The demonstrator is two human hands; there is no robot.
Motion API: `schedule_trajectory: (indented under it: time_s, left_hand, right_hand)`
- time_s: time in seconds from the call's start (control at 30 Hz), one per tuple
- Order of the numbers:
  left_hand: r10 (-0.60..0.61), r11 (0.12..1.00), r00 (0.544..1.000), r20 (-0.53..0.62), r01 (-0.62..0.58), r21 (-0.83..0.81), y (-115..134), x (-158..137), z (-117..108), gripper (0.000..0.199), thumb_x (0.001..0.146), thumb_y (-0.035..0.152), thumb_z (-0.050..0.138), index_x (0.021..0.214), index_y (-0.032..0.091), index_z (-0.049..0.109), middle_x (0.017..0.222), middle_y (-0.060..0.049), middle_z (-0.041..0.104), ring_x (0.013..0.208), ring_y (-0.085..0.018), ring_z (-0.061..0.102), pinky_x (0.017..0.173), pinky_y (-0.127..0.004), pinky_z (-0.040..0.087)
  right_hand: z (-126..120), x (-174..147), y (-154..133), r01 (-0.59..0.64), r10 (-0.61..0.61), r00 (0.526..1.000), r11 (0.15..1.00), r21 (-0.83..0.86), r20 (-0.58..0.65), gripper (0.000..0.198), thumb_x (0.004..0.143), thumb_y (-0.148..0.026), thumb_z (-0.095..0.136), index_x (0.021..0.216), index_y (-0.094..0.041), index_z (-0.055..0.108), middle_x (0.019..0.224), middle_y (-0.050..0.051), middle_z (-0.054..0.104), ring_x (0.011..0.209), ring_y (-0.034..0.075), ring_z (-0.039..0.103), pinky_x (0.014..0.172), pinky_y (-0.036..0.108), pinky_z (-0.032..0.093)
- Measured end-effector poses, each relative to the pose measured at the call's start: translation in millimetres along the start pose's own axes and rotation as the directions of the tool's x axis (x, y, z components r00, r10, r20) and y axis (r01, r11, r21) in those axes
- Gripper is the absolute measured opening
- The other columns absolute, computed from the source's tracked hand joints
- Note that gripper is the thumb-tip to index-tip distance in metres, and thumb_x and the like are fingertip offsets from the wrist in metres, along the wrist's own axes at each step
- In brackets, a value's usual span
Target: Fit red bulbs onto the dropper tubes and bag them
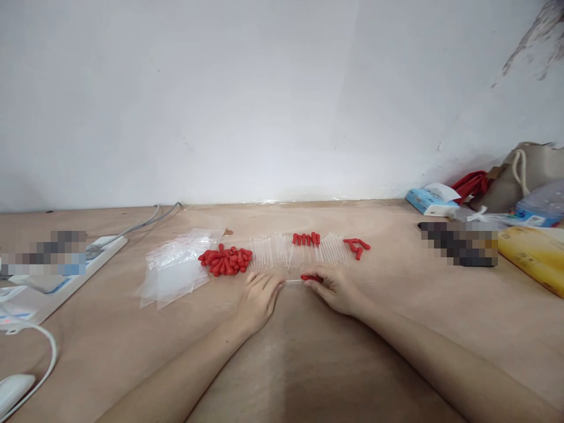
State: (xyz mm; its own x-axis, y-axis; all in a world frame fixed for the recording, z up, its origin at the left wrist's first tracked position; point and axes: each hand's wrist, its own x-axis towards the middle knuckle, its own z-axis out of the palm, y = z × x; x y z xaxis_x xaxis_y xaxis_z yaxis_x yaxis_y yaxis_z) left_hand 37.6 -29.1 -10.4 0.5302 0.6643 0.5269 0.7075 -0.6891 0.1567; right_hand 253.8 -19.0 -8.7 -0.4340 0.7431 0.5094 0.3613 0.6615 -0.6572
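Between my hands a thin clear glass tube (pixel 293 281) lies level, just over the table. My left hand (pixel 259 298) is closed around its left end, the fingertips partly hidden. In my right hand (pixel 333 289) a red rubber bulb (pixel 311 278) is pinched at the tube's right end; how far it covers the tube I cannot tell. Beyond my hands lies a row of clear glass tubes (pixel 268 251), and several droppers with red bulbs (pixel 306 239) are among them. A heap of loose red bulbs (pixel 225 261) sits to the left, a few more red bulbs (pixel 359 247) to the right.
Clear plastic bags (pixel 176 270) lie left of the heap. Further left are a white power strip (pixel 83 276) with cables and a white mouse-like object (pixel 15 392). On the right stand a tissue pack (pixel 429 201), a blurred dark object (pixel 462 244) and a yellow package (pixel 535 255).
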Motion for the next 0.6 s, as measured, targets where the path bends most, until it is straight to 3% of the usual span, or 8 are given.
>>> schedule_trajectory:
  time_s: [0.27, 0.6]
  left_hand:
    - [0.015, 1.0, 0.999, -0.034, -0.015, -0.002, -1.4, -0.4, 1.7, 0.017, 0.088, 0.016, 0.037, 0.092, 0.017, 0.054, 0.084, -0.004, 0.065, 0.076, -0.017, 0.058, 0.071, -0.031, 0.035]
    - [0.193, 0.981, 0.973, -0.127, -0.194, 0.004, -6.6, -2.7, 5.6, 0.029, 0.083, 0.004, 0.037, 0.104, 0.014, 0.053, 0.09, -0.007, 0.067, 0.074, -0.016, 0.059, 0.067, -0.031, 0.037]
  right_hand:
    - [-2.6, -2.9, 1.3, -0.019, 0.019, 0.999, 0.999, -0.032, 0.03, 0.017, 0.084, -0.024, 0.046, 0.093, -0.02, 0.06, 0.088, 0.005, 0.062, 0.08, 0.014, 0.056, 0.072, 0.028, 0.046]
    - [5.1, -4.8, 0.5, -0.003, 0.003, 1.0, 1.0, -0.001, 0.002, 0.018, 0.085, -0.026, 0.044, 0.089, -0.02, 0.06, 0.082, 0.004, 0.063, 0.074, 0.013, 0.057, 0.068, 0.026, 0.046]
